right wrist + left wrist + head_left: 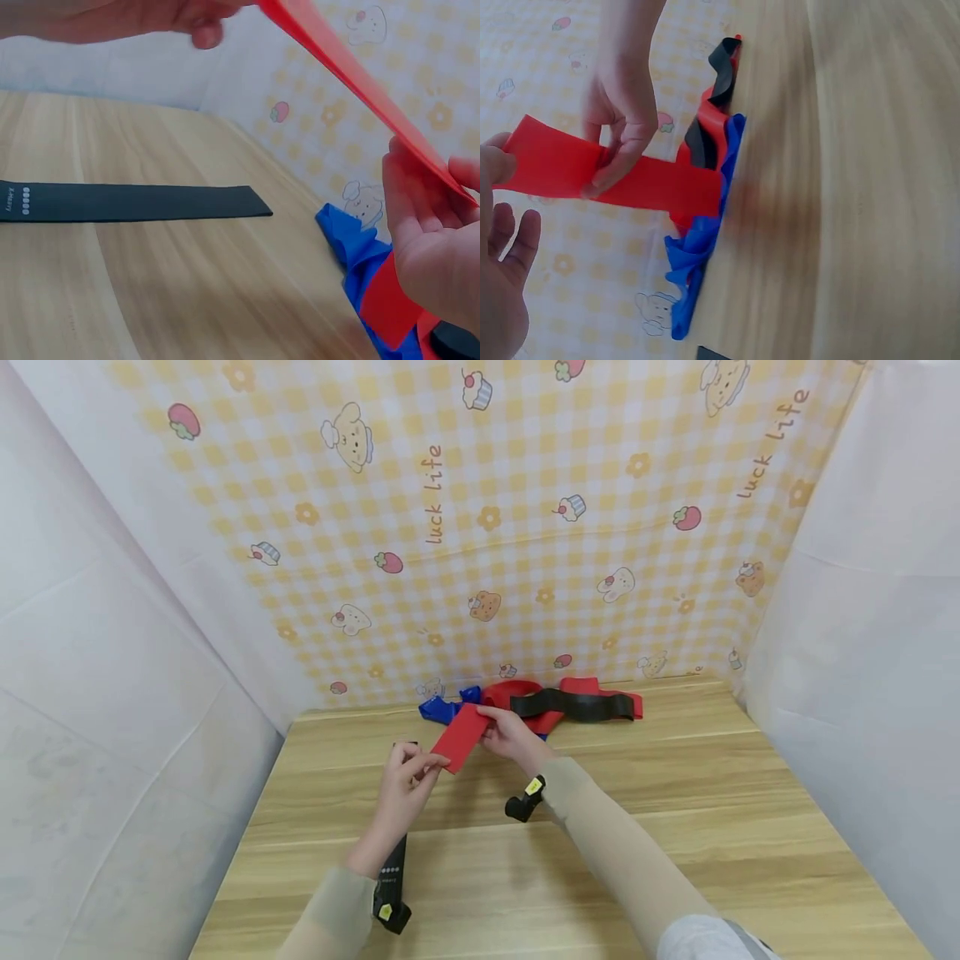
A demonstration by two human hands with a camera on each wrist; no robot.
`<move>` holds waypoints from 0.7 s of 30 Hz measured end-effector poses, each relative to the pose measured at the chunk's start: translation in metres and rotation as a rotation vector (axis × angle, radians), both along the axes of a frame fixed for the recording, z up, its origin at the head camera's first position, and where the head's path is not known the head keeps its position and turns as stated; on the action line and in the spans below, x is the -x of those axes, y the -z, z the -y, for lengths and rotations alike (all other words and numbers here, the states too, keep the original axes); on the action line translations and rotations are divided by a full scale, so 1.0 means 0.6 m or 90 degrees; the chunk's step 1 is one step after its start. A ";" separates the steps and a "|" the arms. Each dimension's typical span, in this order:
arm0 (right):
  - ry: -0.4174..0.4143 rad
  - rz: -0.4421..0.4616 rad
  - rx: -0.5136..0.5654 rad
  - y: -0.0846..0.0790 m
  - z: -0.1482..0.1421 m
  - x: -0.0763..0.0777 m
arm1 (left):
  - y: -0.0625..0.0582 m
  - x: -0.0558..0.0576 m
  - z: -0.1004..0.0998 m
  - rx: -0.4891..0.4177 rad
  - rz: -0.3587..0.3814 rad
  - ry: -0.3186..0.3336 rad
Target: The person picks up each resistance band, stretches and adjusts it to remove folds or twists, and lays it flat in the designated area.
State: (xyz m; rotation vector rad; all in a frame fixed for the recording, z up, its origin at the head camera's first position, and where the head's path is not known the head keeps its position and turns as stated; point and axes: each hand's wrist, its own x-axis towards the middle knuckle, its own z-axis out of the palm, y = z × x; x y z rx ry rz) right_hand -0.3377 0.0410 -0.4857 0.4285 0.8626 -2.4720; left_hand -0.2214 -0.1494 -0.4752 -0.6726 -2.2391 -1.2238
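A red resistance band (459, 737) is held up flat over the table between both hands. My left hand (405, 781) pinches its near end between thumb and fingers. Toward the far end, my right hand (510, 737) grips it with the thumb on one face and the fingers behind. In the left wrist view, a length of red band (671, 187) extends past the right hand and overlaps the heap of bands. The right wrist view shows the held band (360, 82) slanting down into the right hand (439, 232).
Against the patterned cloth (480, 552) lies a heap with a crumpled blue band (437, 710), red bands (577, 685) and a wavy black band (592, 706). A black band (135, 202) with pale print lies flat on the wooden table (712, 827), below the left forearm in the head view.
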 end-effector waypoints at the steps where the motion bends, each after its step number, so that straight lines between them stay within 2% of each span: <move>1: 0.005 0.005 0.005 0.002 -0.002 0.000 | 0.004 -0.003 0.001 -0.009 0.013 -0.005; 4: 0.021 0.016 0.016 0.011 -0.006 0.000 | 0.015 -0.013 0.006 -0.028 0.060 -0.010; 10: 0.035 0.017 0.014 0.025 -0.018 -0.003 | 0.043 -0.033 0.008 -0.056 0.093 -0.024; 13: 0.041 0.015 0.000 0.033 -0.027 -0.006 | 0.051 -0.044 0.004 -0.086 0.128 -0.028; 16: 0.051 0.017 -0.007 0.042 -0.034 -0.009 | 0.050 -0.057 -0.001 -0.115 0.163 -0.025; 21: 0.072 0.018 -0.029 0.057 -0.043 -0.014 | 0.031 -0.083 -0.008 -0.140 0.185 -0.028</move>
